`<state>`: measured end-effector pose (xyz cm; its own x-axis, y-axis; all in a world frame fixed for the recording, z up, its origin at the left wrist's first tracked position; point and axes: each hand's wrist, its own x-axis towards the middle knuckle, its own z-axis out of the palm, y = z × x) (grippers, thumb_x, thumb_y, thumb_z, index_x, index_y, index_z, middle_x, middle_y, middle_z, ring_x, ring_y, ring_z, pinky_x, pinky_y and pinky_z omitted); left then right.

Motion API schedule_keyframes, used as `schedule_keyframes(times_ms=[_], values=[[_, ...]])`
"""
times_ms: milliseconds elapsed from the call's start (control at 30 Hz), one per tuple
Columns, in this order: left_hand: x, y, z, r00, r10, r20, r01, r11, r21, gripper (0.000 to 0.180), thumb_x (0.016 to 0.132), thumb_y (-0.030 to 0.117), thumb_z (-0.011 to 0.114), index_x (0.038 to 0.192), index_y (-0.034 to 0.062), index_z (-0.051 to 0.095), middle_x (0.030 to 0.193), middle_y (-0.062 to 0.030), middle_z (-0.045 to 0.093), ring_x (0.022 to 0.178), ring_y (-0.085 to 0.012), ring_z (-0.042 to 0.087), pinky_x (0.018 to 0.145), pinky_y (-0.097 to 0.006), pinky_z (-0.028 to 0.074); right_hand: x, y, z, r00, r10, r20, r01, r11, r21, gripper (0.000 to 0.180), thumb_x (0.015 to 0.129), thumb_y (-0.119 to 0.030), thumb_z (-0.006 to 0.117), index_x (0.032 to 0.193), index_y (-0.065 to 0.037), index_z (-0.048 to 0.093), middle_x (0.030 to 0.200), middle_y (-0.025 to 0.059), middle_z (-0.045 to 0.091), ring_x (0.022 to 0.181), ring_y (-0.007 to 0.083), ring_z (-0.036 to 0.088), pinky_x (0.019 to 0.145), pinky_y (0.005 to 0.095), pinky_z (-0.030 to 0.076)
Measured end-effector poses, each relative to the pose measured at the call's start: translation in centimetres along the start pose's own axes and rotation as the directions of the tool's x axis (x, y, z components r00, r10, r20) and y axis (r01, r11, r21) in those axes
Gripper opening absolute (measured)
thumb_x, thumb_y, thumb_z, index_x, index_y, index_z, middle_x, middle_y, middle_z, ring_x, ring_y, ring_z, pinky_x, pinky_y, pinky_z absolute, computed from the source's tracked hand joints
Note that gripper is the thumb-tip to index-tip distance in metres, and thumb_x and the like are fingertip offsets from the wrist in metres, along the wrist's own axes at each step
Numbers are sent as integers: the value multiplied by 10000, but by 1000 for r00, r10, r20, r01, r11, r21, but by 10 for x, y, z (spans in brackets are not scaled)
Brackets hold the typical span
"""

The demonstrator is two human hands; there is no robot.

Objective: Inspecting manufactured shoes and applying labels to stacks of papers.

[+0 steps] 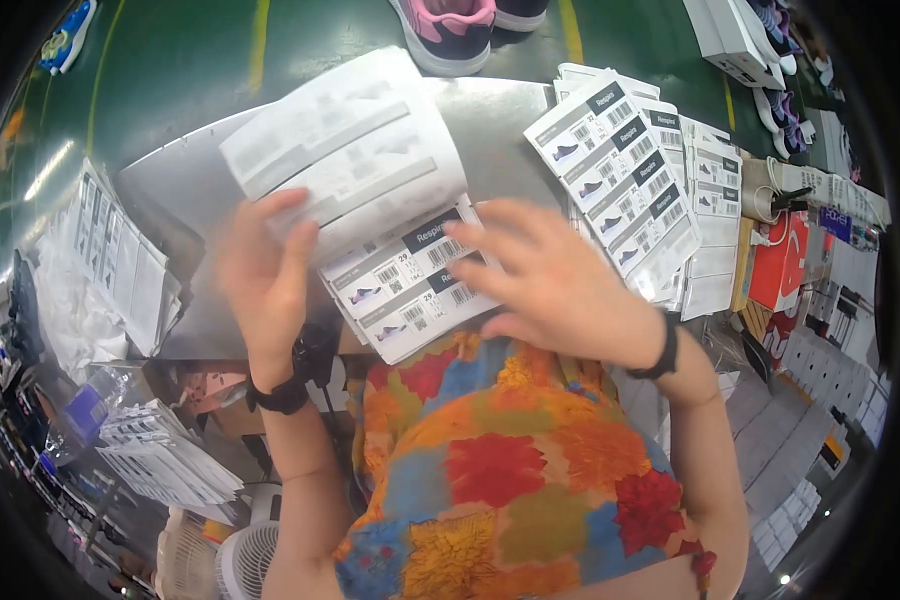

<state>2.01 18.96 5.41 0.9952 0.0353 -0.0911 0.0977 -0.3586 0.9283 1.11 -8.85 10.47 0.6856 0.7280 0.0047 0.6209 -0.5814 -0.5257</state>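
Note:
A stack of label sheets, each label with a small shoe picture and barcodes, lies at the table's near edge against my apron. Its top sheet is curled up and away from me, smeared by motion, with its pale side showing. My left hand is at the left edge of this raised sheet, thumb and forefinger apart, partly blurred. Over the right side of the stack is my right hand, its fingers spread and the fingertips at the printed labels. Both wrists wear dark bands.
More label sheets are piled at the right, and another stack at the left. A pink and navy shoe stands on the green surface beyond the metal table. A red box is at far right; a white fan sits below left.

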Motion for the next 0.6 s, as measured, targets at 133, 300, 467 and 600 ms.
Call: schedule_keyframes(times_ms=[133,300,467,600], values=[[8,8,-6,943,43,331,69,945,-320,461,820,197,744,1187,-35,590,1218,-108,578,1179,-216,501,1010,-327,356,-22,9,30,995,-89,-41,79,974,-211,261,721,-163,736,954,-70,663,1126,87,624,1152,304,525,893,507,426],[13,2,-26,820,217,530,103,854,-510,775,714,357,824,1251,-115,524,1299,-162,531,1274,-250,438,1069,-362,294,3,9,-4,956,283,-79,-229,886,402,106,818,-148,666,839,-45,674,798,118,689,798,292,650,721,389,501],[4,8,-22,904,-229,360,298,943,-150,544,838,231,729,1263,-42,527,1075,-108,632,1023,-166,571,886,-304,434,38,11,-5,699,532,-477,-207,790,578,111,842,-122,667,867,-15,650,751,106,652,675,263,627,616,331,479],[7,-9,4,994,-111,19,112,956,-273,348,971,104,553,1284,-1,440,941,-60,664,794,-42,543,703,-189,406,12,8,1,574,319,-754,-277,942,188,106,808,-71,694,893,-28,647,828,90,666,700,263,621,640,316,492]])
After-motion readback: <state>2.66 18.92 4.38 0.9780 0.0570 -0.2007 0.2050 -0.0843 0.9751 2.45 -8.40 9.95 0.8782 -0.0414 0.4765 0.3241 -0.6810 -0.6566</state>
